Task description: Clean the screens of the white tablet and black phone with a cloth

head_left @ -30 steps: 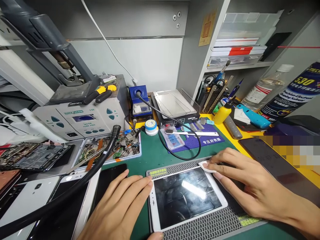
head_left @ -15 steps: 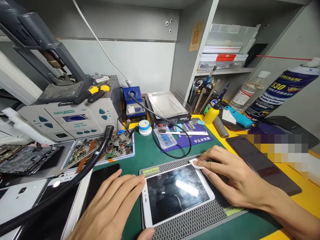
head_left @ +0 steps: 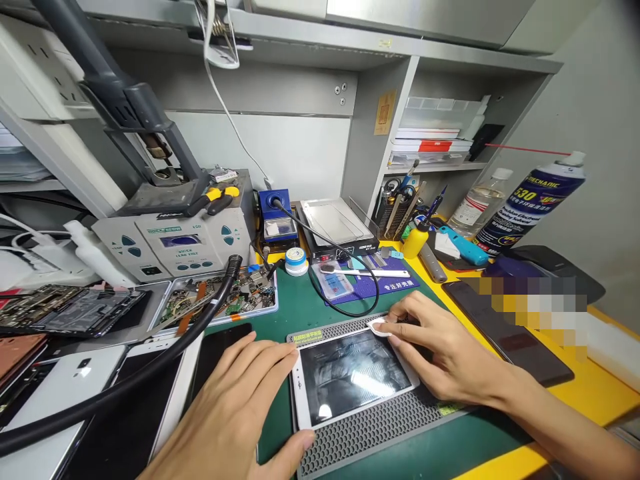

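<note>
A white-framed tablet (head_left: 357, 377) lies face up on a grey honeycomb mat (head_left: 370, 437), its dark screen showing smears and a bright reflection. My left hand (head_left: 240, 393) is spread at the tablet's left end, fingertips touching the upper left corner and thumb near the lower left corner. Pinched in the fingers of my right hand (head_left: 440, 347) is a small white wiping pad (head_left: 381, 327), pressed against the tablet's upper right corner. The fingers cover part of the pad and the tablet's right edge.
Left of the mat lie several phones and a thick black hose (head_left: 150, 380). Behind are a tray of circuit boards (head_left: 240, 293), a hot-air station (head_left: 180, 243), a small jar (head_left: 296, 261) and a toothbrush (head_left: 370, 273). A dark phone (head_left: 505, 330) lies to the right.
The camera view has tilted up, showing more shelf. My right hand stays at the upper right corner with the pad. My left thumb now shows more fully by the lower left corner.
</note>
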The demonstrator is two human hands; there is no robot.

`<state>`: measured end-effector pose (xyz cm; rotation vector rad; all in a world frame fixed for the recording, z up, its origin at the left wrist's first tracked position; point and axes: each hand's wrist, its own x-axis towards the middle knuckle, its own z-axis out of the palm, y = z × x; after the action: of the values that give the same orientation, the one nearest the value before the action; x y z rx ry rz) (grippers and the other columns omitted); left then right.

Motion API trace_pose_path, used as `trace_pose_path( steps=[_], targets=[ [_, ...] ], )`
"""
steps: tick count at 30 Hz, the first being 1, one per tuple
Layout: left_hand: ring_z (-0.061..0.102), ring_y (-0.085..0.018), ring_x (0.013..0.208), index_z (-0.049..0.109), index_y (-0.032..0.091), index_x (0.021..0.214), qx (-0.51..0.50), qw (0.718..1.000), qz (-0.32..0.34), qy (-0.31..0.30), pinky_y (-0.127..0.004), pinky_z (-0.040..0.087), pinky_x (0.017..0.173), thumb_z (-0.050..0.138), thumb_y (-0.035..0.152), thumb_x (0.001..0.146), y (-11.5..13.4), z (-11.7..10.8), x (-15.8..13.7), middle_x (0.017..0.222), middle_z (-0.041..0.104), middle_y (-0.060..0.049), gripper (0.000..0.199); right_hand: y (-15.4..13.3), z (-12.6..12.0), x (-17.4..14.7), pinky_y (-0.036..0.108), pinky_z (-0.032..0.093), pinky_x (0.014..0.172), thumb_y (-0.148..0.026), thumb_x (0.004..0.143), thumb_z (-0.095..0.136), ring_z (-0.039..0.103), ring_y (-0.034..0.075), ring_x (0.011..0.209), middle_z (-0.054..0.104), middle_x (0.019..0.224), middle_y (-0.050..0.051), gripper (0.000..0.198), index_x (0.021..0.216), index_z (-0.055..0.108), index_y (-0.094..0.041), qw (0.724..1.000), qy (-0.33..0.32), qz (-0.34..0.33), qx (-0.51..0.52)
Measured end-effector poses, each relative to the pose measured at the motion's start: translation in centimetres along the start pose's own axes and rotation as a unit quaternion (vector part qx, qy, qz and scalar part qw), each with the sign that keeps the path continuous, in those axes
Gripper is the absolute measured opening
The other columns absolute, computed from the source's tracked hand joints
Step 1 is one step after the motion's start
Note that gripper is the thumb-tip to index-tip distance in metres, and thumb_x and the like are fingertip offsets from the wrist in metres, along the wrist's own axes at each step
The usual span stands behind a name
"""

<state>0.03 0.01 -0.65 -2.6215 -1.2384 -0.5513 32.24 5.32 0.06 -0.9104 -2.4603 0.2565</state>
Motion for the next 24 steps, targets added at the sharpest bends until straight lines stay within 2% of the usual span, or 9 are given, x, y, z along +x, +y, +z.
trace_pose_path(
  steps=[4,8,12,19,24],
  targets=[
    [0.07,-0.033,0.11,0.062,0.015,0.124,-0.021,1.0,-0.003,-0.015,-0.054,0.06,0.097,0.07,0.04,0.079,0.2,-0.7,0.3,0.121,0.074,-0.013,0.052,-0.3,0.3,0.3,0.038,0.045,0.073,-0.011,0.095,0.056,0.051,0.021,0.086,0.057,0.095,0.01,0.018,0.106,0.07,-0.015,1.0,-0.002,-0.003,-0.012],
    [0.068,-0.035,0.116,0.062,0.014,0.128,-0.056,0.997,-0.022,-0.039,-0.06,0.056,0.102,0.068,0.043,0.083,0.2,-0.7,0.0,0.126,0.071,-0.014,0.054,-0.9,0.2,0.9,0.036,0.043,0.072,-0.013,0.096,0.055,0.049,0.021,0.084,0.054,0.091,0.008,0.017,0.103,0.07,-0.014,0.999,-0.018,-0.005,-0.03],
    [0.061,-0.034,0.127,0.058,0.017,0.135,-0.105,0.991,-0.049,-0.074,-0.063,0.046,0.111,0.065,0.046,0.087,0.1,-0.5,-0.3,0.136,0.066,-0.013,0.057,-2.1,0.1,2.0,0.036,0.04,0.069,-0.017,0.098,0.051,0.046,0.021,0.08,0.053,0.086,0.007,0.021,0.103,0.072,-0.015,0.997,-0.053,-0.001,-0.061],
    [0.052,-0.034,0.136,0.05,0.021,0.143,-0.172,0.977,-0.078,-0.098,-0.066,0.034,0.119,0.064,0.047,0.088,0.0,-0.8,-0.6,0.142,0.06,-0.012,0.062,-4.2,1.1,4.6,0.035,0.039,0.068,-0.019,0.099,0.048,0.045,0.02,0.079,0.055,0.086,0.008,0.026,0.083,0.068,-0.014,0.992,-0.092,-0.023,-0.081],
    [0.04,-0.039,0.145,0.036,0.019,0.155,-0.192,0.965,-0.128,-0.123,-0.066,0.034,0.118,0.064,0.049,0.087,0.0,-0.6,-1.0,0.152,0.05,-0.016,0.079,-5.2,2.3,6.2,0.035,0.041,0.071,-0.015,0.095,0.051,0.045,0.02,0.081,0.055,0.087,0.008,0.02,0.082,0.066,-0.015,0.99,-0.115,-0.056,-0.066]
  ],
)
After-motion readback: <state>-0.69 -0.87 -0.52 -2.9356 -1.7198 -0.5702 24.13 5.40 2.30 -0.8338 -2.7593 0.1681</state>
